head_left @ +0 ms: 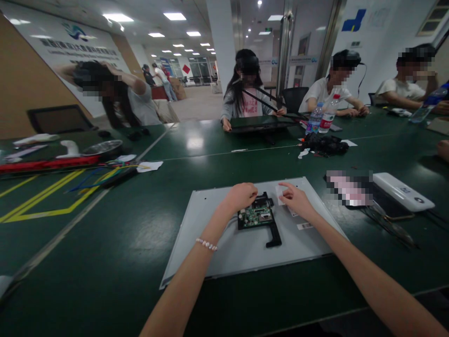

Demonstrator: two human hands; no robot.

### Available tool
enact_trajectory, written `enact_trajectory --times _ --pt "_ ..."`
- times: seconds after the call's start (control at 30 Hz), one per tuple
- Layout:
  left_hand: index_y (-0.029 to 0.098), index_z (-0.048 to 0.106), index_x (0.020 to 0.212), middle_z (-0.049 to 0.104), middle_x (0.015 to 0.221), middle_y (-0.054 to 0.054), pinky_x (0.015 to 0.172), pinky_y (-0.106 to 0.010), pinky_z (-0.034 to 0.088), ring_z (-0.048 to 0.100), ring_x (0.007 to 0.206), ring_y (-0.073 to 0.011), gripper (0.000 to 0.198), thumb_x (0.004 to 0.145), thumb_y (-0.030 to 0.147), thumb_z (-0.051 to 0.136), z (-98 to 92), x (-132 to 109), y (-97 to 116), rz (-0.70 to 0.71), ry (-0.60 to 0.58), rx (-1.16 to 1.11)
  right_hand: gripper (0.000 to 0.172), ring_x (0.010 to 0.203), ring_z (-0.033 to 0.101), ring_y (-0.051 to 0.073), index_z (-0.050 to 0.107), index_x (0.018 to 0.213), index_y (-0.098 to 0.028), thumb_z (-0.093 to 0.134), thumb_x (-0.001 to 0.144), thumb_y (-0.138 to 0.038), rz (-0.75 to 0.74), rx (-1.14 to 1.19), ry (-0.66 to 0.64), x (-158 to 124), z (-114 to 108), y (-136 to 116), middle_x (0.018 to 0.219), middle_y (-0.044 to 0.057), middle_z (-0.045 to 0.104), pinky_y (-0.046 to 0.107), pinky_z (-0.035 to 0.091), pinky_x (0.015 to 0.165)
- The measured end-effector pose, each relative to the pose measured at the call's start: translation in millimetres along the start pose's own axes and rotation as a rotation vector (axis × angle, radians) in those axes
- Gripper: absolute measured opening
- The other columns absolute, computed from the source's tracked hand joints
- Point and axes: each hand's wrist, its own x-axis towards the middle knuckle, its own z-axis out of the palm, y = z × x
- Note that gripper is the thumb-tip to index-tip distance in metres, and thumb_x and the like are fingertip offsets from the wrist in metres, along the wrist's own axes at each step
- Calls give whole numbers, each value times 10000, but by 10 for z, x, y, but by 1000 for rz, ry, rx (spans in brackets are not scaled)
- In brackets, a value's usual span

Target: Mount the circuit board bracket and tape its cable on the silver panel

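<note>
A flat grey display panel [196, 243] lies on the table before me, back side up. On its middle sits a green circuit board [254, 216] joined to a black plastic bracket [275, 234]. My left hand [243, 195] is closed at the board's upper left edge, its fingertips curled together; what they pinch, if anything, is hidden. To the right, my right hand [294, 199] hovers over or touches the panel near a white label [279, 193], with its index finger stretched out and the thumb apart. A thin grey cable [230, 222] shows beside the board, partly behind my left wrist.
Right of the panel lie a phone [351, 189], a white power bank [403, 192] and glasses [394, 224]. Further back are two bottles [328, 114] and a black crumpled heap [326, 142]. Across the table, a person [247, 100] handles a black frame. Wires [101, 180] lie left.
</note>
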Motion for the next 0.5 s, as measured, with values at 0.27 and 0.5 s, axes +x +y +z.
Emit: enact_trajectory --times 0.27,0.5 --pt "176 726 837 683 865 -86 711 -275 452 630 797 -200 294 911 308 474 -166 -21 93 -173 118 -46 200 696 632 183 584 884 -213 633 730 -332 31 86 45 10 -73 -102 752 17 684 300 476 630" --pt "160 693 987 685 898 -50 693 -237 462 615 726 -143 254 880 353 566 -264 64 421 -58 173 -399 318 566 509 131 627 774 -182 637 751 -499 -8 213 -91 -91 23 -382 625 -18 584 257 386 544"
